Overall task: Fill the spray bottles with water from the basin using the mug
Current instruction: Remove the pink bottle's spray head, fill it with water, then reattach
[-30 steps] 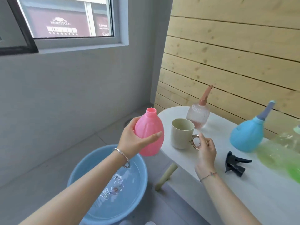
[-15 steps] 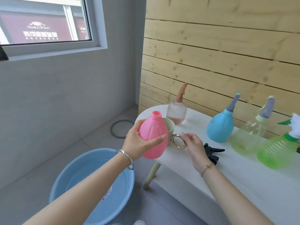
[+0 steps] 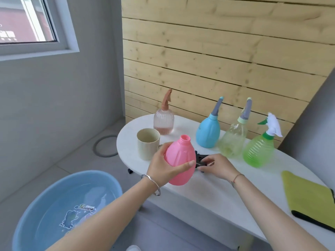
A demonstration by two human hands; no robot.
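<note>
Head: left hand [image 3: 161, 168] grips pink bottle [image 3: 181, 158], right hand [image 3: 218, 166] pinches sprayer [image 3: 200, 159].

Four bottles stand in a row along the back edge of the white oval surface [image 3: 208, 196]. From the left end:
- clear ribbed glass spray bottle [image 3: 163, 124]
- blue plastic spray bottle [image 3: 208, 132]
- clear yellowish plastic spray bottle [image 3: 233, 140]
- green ribbed plastic spray bottle [image 3: 259, 151]

The cream plastic mug [image 3: 147, 144] stands at the left end, before the first bottle. The left hand [image 3: 161, 165] holds the pink plastic bottle [image 3: 179, 160] upright over the front edge, right of the mug. Behind it lies the black trigger spray head [image 3: 200, 159], under the right hand [image 3: 219, 166]. A yellow-green folded cloth [image 3: 308, 196] lies at the right end. The blue round plastic basin [image 3: 23, 220], with water in it, sits on the floor left of the surface.
</note>
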